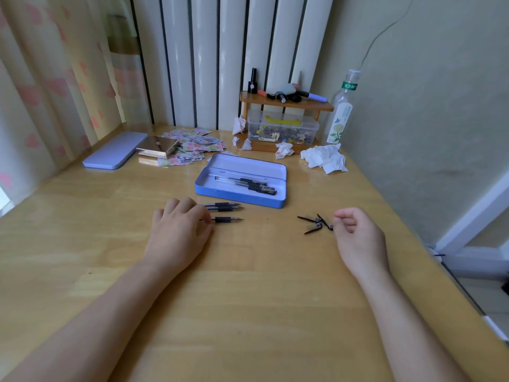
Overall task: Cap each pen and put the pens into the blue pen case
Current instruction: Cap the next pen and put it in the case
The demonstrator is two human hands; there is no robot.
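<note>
The blue pen case [237, 199] lies open mid-table with several capped black pens [253, 184] inside. Three uncapped pens lie in front of it: two side by side [224, 207] and one nearer me [227, 219]. My left hand [177, 232] rests palm down over their rear ends, with fingertips closed around the nearest pen, which still lies on the table. A few loose black caps [315, 224] lie to the right. My right hand [356, 235] sits beside them with fingers curled, its fingertips touching one cap's end; a grip on it is not visible.
The case's blue lid [114, 154] lies at the back left beside a metal box [158, 147] and scattered stickers [198, 146]. At the back stand a small wooden shelf [286, 104], a clear box [283, 129], a bottle [341, 108] and crumpled tissues [325, 158]. The table's right edge drops off.
</note>
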